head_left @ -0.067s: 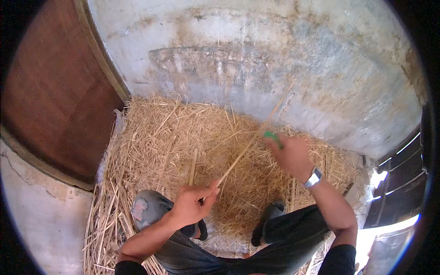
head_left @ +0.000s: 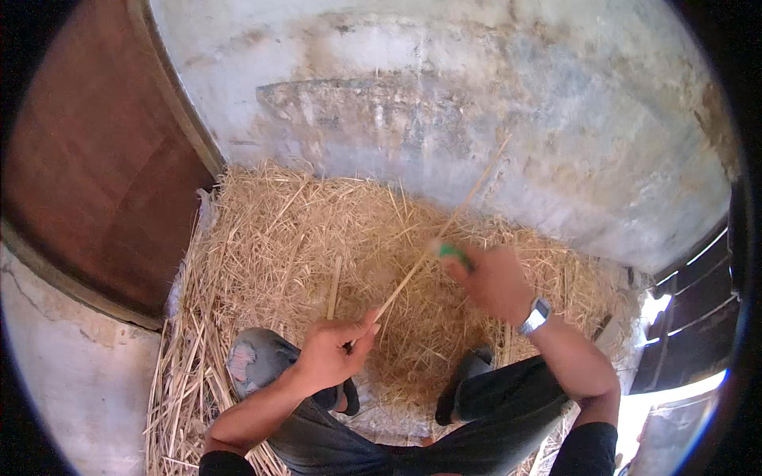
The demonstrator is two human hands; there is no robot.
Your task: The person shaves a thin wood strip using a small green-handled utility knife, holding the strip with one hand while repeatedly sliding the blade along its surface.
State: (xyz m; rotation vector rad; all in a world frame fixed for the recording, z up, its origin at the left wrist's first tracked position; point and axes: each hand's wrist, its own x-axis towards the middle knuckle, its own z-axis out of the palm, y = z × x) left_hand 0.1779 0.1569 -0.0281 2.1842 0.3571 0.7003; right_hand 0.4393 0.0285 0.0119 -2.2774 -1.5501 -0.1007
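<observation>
My left hand (head_left: pixel 337 353) pinches the lower end of a long, thin, pale stick (head_left: pixel 413 272) between thumb and fingers. The stick slants up and to the right, its far tip in front of the stained wall. Closed round a small green-handled tool (head_left: pixel 455 254) is my right hand (head_left: pixel 496 282), with a silver watch (head_left: pixel 536 316) on the wrist. The tool's front end meets the stick near its middle, as far as I can see. Motion smears the hand and the tool, so the working end's shape is unclear.
Loose straw and shavings (head_left: pixel 286 230) cover the floor between my legs and the wall (head_left: pixel 476 95). Another pale strip (head_left: pixel 334 289) stands out beside my left hand. A brown door panel (head_left: pixel 87 166) is at the left, dark slats (head_left: pixel 690 317) at the right.
My right hand and the green-handled tool have moved down and left along the stick, closer to my left hand. The left hand stays in place.
</observation>
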